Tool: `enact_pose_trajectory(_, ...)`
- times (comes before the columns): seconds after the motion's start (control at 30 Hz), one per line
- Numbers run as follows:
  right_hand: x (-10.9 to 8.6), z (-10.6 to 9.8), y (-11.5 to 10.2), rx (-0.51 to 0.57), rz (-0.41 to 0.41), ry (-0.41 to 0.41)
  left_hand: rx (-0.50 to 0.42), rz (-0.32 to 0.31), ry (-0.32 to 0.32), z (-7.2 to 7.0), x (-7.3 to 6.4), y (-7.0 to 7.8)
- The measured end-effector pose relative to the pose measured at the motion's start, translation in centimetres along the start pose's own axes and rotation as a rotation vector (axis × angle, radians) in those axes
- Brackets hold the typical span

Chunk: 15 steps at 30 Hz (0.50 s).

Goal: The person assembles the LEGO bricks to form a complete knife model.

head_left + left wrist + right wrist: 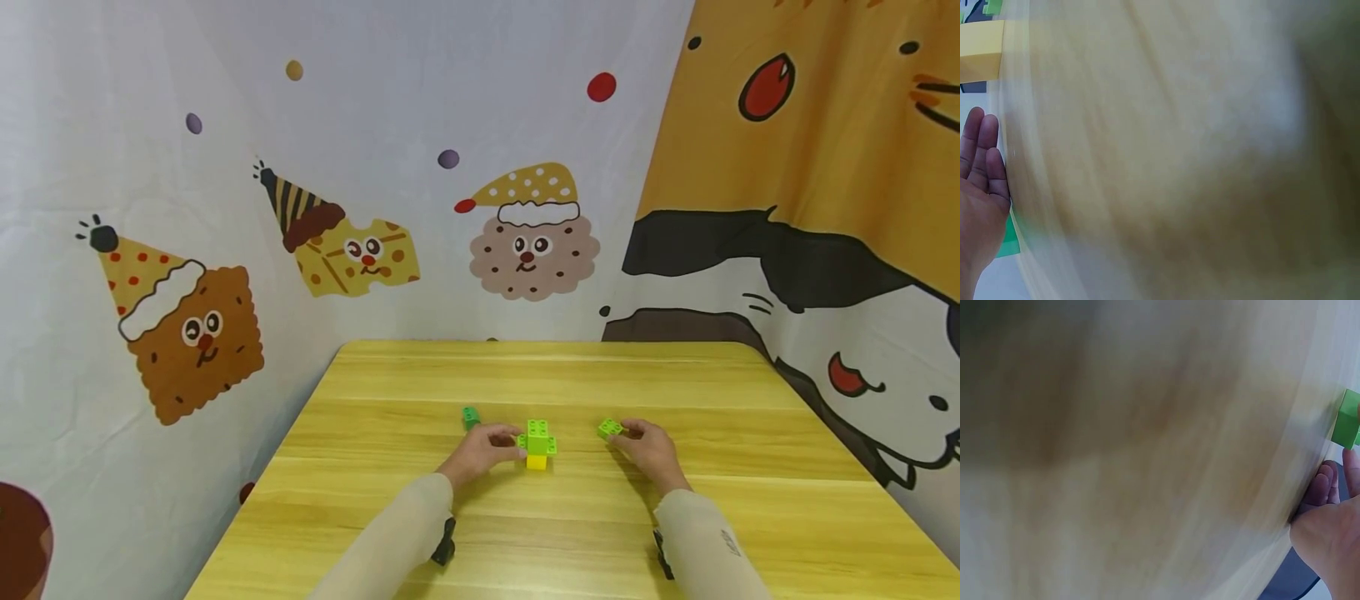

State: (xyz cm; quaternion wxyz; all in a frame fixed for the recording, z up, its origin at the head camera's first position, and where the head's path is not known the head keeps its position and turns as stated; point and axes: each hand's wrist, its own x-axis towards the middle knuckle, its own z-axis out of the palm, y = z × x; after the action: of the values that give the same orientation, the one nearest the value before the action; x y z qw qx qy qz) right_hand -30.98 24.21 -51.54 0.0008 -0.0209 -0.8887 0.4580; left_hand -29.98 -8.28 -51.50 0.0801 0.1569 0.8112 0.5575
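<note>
A small stack of toy building bricks [537, 443] stands upright near the middle of the table, light green above a yellow brick [536, 461]. My left hand [483, 452] is at its left side, thumb and forefinger around the light green brick that juts out there. The left wrist view shows the yellow brick [982, 51] beyond the other, loosely extended fingers [996, 178]. To the right of the stack, my right hand [651, 454] pinches a loose light green brick [609, 427] by its near right side; this brick [1346, 420] also appears at the right wrist view's edge.
A darker green brick [470, 417] lies behind my left hand, left of the stack. The wooden table [570, 533] reaches back to a cloth [390, 108] printed with cartoon figures, which hangs behind and at the sides.
</note>
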Motion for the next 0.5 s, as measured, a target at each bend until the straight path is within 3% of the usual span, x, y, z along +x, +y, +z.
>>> enact_pose_trajectory(0.5,0.23,0.23,0.29,-0.020,-0.013,-0.002,0.017,-0.001,0.001,0.06,-0.10,0.07)
